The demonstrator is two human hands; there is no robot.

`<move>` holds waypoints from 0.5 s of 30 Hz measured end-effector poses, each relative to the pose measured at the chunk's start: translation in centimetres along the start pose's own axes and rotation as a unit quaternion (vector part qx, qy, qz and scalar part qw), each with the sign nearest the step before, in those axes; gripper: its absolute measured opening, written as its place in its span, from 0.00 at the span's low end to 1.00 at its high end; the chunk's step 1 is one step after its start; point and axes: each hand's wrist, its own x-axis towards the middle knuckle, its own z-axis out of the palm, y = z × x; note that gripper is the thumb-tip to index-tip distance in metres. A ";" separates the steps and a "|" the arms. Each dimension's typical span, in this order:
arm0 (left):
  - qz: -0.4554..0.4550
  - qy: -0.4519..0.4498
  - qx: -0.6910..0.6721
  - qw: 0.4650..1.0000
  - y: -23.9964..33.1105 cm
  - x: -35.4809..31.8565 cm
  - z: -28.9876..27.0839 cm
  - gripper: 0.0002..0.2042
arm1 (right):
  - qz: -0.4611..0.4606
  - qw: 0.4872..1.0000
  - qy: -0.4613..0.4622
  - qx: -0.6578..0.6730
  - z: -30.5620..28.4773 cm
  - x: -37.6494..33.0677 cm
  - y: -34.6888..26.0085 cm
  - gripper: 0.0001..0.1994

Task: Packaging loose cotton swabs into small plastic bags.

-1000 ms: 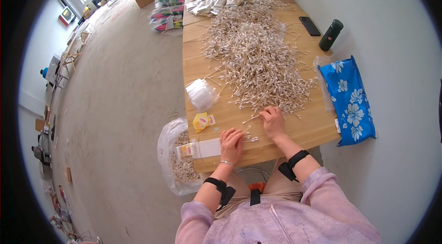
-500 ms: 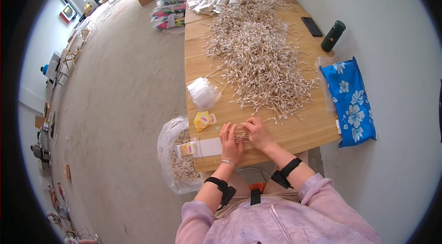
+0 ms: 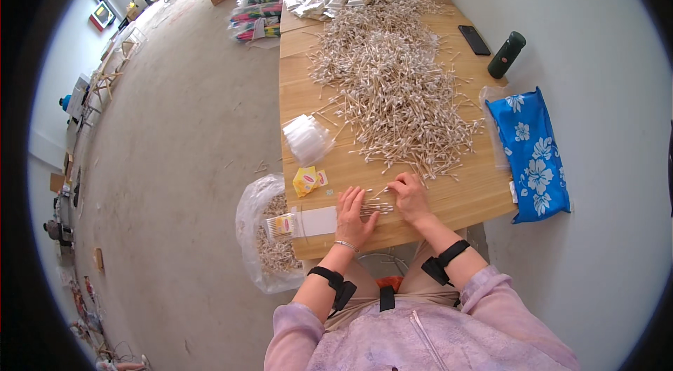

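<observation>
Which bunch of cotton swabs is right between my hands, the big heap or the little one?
The little bundle of swabs at the table's near edge; the big heap lies farther up.

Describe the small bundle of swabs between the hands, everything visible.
The small bundle of swabs is a short row of thin pale sticks with white tips, seemingly wood and cotton. They lie flat and roughly parallel on the wooden table, near its front edge, apart from the big loose pile of swabs. The left hand rests flat against one end; the right hand fingers touch the other side. The count is too small to tell.
</observation>
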 end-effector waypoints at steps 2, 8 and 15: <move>0.003 -0.003 -0.002 1.000 -0.1 0.0 0.0 0.28 | 0.005 1.000 -0.012 0.008 0.6 0.2 0.0 0.12; 0.000 -0.005 -0.008 1.000 -0.7 -0.4 0.2 0.28 | -0.038 0.999 -0.021 0.027 -0.1 0.9 -0.2 0.09; 0.006 -0.002 -0.003 1.000 -0.6 -0.2 0.4 0.25 | -0.050 0.997 -0.019 -0.061 -1.0 -0.2 1.2 0.06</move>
